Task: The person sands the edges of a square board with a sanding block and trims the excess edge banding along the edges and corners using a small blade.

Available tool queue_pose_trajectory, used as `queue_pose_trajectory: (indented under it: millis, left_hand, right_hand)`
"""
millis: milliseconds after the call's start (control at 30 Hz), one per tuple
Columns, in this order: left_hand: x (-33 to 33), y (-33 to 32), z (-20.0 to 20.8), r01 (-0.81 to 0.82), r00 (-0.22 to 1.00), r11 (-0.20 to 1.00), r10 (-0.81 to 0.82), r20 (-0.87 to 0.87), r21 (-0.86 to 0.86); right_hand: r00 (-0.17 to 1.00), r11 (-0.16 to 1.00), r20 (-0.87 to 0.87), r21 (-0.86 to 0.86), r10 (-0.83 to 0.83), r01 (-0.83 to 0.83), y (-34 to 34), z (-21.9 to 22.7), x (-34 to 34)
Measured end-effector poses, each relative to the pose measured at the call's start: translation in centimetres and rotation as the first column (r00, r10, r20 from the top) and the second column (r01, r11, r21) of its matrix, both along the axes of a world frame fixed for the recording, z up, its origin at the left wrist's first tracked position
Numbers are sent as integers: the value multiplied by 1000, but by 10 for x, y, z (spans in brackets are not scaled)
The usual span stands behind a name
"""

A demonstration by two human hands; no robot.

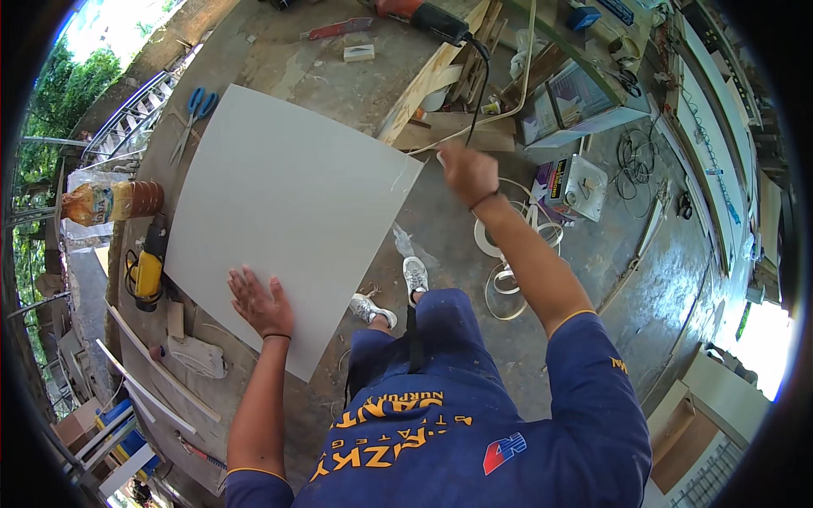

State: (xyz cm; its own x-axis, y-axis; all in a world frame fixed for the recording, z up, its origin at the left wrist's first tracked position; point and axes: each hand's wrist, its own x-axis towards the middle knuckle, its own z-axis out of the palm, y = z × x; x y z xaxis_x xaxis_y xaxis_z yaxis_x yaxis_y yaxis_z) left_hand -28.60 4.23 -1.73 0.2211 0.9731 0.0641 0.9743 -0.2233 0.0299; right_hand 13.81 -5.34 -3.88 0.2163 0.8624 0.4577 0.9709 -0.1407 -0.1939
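Note:
A large white panel [279, 195] lies on the work table. My left hand [261, 305] rests flat on its near left part, fingers spread. Just beyond the panel's right corner, my right hand [468, 173] is closed in a fist, slightly blurred. A small pale bit shows at its fingers, but what it grips I cannot make out. A thin pale strip [508, 114] runs close behind that fist. Blue-handled scissors [195, 114] lie by the panel's far left corner. A yellow and black power tool [148, 267] stands beside its left edge.
A plastic bottle [135, 201] of brown liquid is at the left. A red and black power tool [423, 19] with a cord lies at the back. Coiled pale edging strips [506, 288] and a square metal can [584, 188] are on the floor at right. Wood offcuts [423, 89] stick out behind.

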Motion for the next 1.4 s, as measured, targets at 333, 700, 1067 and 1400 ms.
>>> queue_pose_trajectory:
  millis: [333, 700, 1067, 1400]
  left_hand:
    - [0, 1, 5, -8, 1000, 999, 8, 12, -35]
    - [2, 0, 1, -18, 1000, 999, 18, -8, -43]
    - [2, 2, 1, -8, 1000, 1000, 8, 11, -20]
    - [-1, 1, 0, -22, 1000, 999, 23, 12, -27]
  right_hand:
    - [994, 995, 53, -48, 96, -93, -6, 13, -24]
    - [951, 931, -82, 247, 297, -269, -5, 10, -45]
    - [926, 916, -186, -178, 329, -361, -16, 22, -62]
    - [917, 932, -275, -139, 288, -335, -23, 33, -70]
